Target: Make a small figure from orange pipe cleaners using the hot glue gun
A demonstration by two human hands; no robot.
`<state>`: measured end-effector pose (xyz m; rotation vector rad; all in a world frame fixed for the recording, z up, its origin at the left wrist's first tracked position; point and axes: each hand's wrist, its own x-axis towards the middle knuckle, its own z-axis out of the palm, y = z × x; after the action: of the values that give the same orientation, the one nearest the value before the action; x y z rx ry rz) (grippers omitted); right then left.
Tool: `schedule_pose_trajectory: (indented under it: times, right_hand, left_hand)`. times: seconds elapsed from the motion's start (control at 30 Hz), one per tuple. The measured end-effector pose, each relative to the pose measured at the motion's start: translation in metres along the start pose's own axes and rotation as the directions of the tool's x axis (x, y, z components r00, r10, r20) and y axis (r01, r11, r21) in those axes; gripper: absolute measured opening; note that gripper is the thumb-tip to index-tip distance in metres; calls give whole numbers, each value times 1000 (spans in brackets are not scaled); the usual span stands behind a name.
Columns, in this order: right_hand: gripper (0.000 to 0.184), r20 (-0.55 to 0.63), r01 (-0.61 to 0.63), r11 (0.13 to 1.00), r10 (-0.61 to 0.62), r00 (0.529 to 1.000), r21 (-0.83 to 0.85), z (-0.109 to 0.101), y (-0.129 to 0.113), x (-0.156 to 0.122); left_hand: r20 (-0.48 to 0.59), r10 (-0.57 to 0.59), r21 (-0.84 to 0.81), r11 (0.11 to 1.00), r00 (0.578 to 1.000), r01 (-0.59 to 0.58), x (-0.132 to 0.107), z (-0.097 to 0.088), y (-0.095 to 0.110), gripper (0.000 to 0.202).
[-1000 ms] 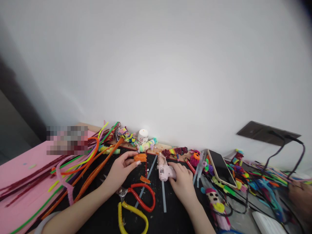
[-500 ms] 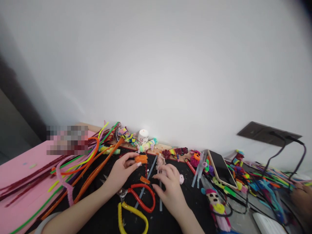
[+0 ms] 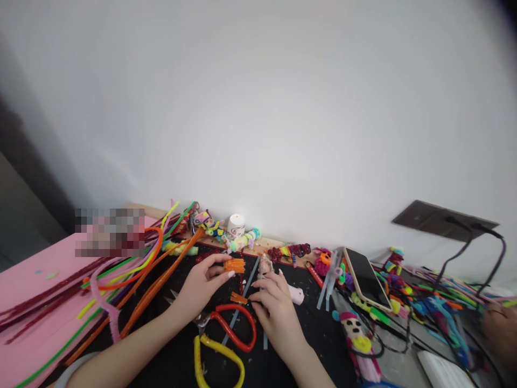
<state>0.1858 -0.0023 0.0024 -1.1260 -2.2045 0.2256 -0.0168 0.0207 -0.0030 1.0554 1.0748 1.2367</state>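
Observation:
My left hand (image 3: 202, 280) is closed on a short bundle of orange pipe cleaner pieces (image 3: 235, 265), gripped between thumb and fingers with its cut ends facing right. Lower down, a few short orange pipe cleaner pieces (image 3: 239, 298) fan out at the fingertips of my right hand (image 3: 277, 307), which appear pinched on their right end. Scissors (image 3: 236, 328) with one red and one yellow handle lie below, their blades partly under my left forearm. Behind my right hand are a pale pink roll (image 3: 297, 294) and a beige fuzzy piece (image 3: 265, 265), both partly covered.
Long pipe cleaners (image 3: 141, 302) spread across the left over a pink surface (image 3: 24, 291). Pipe cleaner figures, a white tub (image 3: 236, 225) and a phone (image 3: 367, 277) line the wall. Clear glue sticks (image 3: 329, 280) lie right. Another person's hand (image 3: 501, 328) is at the right edge.
My right hand's fingertips have drawn closer together and moved left to the small orange pieces, which now fan out. More of the pink roll shows. My left hand keeps its hold.

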Motion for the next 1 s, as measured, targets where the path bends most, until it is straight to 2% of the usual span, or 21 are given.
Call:
schedule_pose_trajectory:
  times: [0.1,0.23,0.47,0.73,1.0]
  right_hand:
    - [25,6,22,999,-22,1000,-27,-1,2,0]
    - [29,25,111,991,-109,994,-74,2,1,2]
    - [24,-25,176,982,-178,984,-69,9,-3,8]
    - [22,-58,63,987,-55,997,147,1,-2,4]
    - [17,-157,-83,977,115,981,198,-9,-3,-1]
  left_hand:
    - [3,1,-2,1000,1000,-1,0,0,0,41]
    - [10,-16,-7,1000,1000,16,-1,1,1,41]
    - [10,-3,22,1000,1000,3,0,1,2,40]
    - [-6,14,56,998,1000,-14,-1,0,1,40]
    - [7,-5,40,999,1000,5,-1,1,2,40]
